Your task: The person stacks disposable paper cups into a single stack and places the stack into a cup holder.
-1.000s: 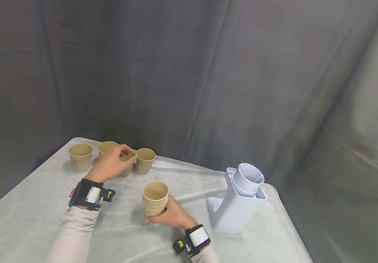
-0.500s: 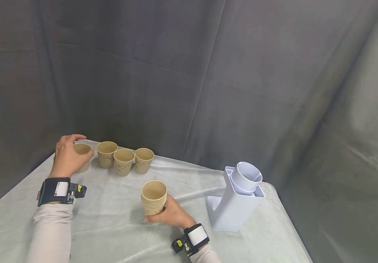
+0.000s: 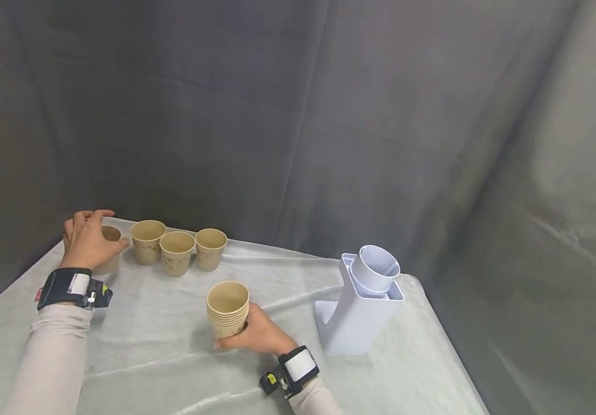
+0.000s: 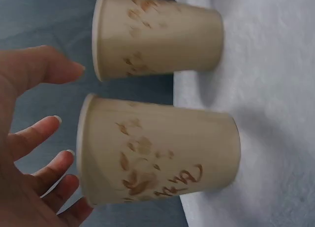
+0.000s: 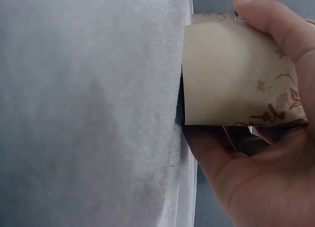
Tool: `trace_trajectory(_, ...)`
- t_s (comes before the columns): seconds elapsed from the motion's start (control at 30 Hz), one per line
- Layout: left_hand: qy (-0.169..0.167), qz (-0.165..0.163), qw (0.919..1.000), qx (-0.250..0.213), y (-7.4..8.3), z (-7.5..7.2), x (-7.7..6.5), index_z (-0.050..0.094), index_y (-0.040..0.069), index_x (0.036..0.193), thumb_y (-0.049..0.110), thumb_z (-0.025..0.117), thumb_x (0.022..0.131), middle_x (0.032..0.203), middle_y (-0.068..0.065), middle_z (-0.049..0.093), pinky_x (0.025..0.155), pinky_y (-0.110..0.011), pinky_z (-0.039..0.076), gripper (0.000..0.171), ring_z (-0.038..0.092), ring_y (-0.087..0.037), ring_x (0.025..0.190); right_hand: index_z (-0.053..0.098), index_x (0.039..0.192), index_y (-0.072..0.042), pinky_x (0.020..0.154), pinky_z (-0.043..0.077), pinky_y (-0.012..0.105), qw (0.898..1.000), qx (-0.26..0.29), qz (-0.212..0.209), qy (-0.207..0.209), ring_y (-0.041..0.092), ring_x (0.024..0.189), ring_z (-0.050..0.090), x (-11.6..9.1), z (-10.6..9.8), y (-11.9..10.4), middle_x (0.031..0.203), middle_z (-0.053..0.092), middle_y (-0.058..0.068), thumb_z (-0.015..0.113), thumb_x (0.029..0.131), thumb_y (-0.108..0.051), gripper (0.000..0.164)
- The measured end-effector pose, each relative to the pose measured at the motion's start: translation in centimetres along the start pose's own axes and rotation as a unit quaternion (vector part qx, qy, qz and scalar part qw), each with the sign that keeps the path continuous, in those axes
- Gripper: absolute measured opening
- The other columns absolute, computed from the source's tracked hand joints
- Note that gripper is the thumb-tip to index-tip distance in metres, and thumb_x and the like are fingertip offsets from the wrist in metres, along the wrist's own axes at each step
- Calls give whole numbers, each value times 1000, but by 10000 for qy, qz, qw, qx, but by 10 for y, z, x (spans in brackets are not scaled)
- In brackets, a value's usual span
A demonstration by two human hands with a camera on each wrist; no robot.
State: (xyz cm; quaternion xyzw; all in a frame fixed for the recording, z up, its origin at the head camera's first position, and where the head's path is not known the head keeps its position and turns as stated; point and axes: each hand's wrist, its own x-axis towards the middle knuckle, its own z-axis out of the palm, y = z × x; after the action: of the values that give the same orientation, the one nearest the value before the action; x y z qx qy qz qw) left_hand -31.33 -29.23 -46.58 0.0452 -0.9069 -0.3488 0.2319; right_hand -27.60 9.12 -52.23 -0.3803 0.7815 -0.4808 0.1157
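My left hand is at the rim of the leftmost paper cup, partly hiding it. In the left wrist view, the thumb stands apart from this upright cup and the loosely bent fingers reach past its rim; whether a fingertip touches it, I cannot tell. My right hand grips a stack of nested beige paper cups from the side, mouths up. Brown leaf and script prints mark the stack in the right wrist view, with thumb and fingers on opposite sides.
Three more single paper cups, a left one, a middle one and a right one, stand along the table's back edge. A white angled holder with a round cup-like piece stands at right. Grey curtain hangs behind.
My left hand has moved left from the cups in the middle of the row to the leftmost cup. The right hand keeps holding the stack. The head view has shifted slightly right.
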Motion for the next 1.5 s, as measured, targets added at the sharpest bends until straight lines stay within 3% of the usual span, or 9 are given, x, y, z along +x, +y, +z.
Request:
trace_trajectory(0.27,-561,-441,9962,496,-27,0,6,36,-9,141,26,66,88,140,-47,22,104,-78,21,70,18,-68,132,59,130,-14,100,50,26,9999,6,-110,-76,3,104,64,3,6,-4,116,69,-2,89,71,-4,67)
trace_trajectory(0.37,-702,-415,9947,629,-33,1,7,37,-12,138,23,63,90,136,-47,28,102,-77,26,65,23,-68,128,59,130,-14,100,50,27,9999,4,-122,-90,3,104,65,4,8,-4,116,69,-2,89,71,-5,67)
trace_trajectory(0.63,-613,-248,9964,526,-34,5,9,38,-14,136,23,61,92,130,-45,35,100,-72,29,62,31,-65,122,60,129,-13,99,51,27,9999,14,-135,-46,3,104,65,5,6,-1,115,70,-1,89,71,-3,65)
trace_trajectory(0.8,-621,-607,9955,380,-38,1,7,33,-12,141,28,56,96,135,-48,29,99,-75,32,65,28,-67,125,60,128,-13,98,51,26,9999,70,-77,-58,3,103,65,4,7,-1,114,69,-1,89,71,-3,65)
trace_trajectory(1.0,-143,-1206,9926,-18,-42,-10,1,31,-13,145,37,55,96,140,-47,28,103,-77,31,74,28,-65,132,59,129,-12,99,51,27,9998,137,-139,-102,3,103,65,5,12,0,115,69,1,89,72,-3,65)
trace_trajectory(1.2,471,-1644,9846,-364,-30,-19,-6,35,-11,146,42,56,94,144,-42,33,104,-74,34,77,28,-58,138,58,131,-13,100,50,26,9998,79,-146,-75,3,104,65,6,13,-2,117,69,1,89,72,-3,67)
trace_trajectory(1.33,1042,-1573,9800,-628,-12,-29,-10,42,-10,144,43,57,93,143,-37,40,106,-70,34,75,31,-53,140,59,131,-14,101,49,26,9999,119,-22,-96,3,104,65,7,13,-5,117,70,1,90,71,-3,68)
trace_trajectory(1.5,1697,-1153,9746,-893,16,-37,-13,50,-7,137,40,59,93,138,-32,48,106,-68,34,65,38,-48,137,61,129,-15,100,49,25,9998,189,40,-89,2,103,64,9,14,-6,116,70,3,90,70,-2,67)
